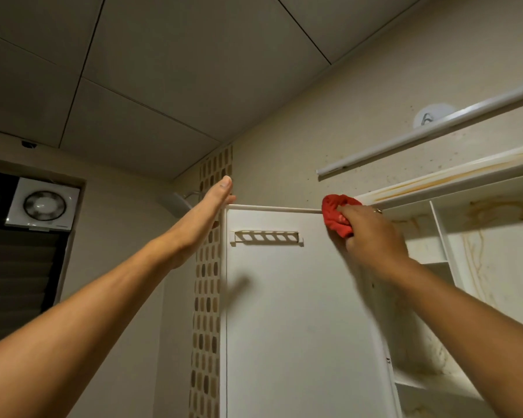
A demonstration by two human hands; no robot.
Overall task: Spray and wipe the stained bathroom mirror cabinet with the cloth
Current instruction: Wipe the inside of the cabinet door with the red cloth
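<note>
Cloth (334, 208), red and crumpled, bunched in right hand (372, 233); left hand (215, 203) flat on cabinet door (284, 297).

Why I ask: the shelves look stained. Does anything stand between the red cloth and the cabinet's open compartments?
Nothing visible does. The right hand grips the red cloth at the open door's upper corner, and the stained compartments lie open right beside it.
</note>
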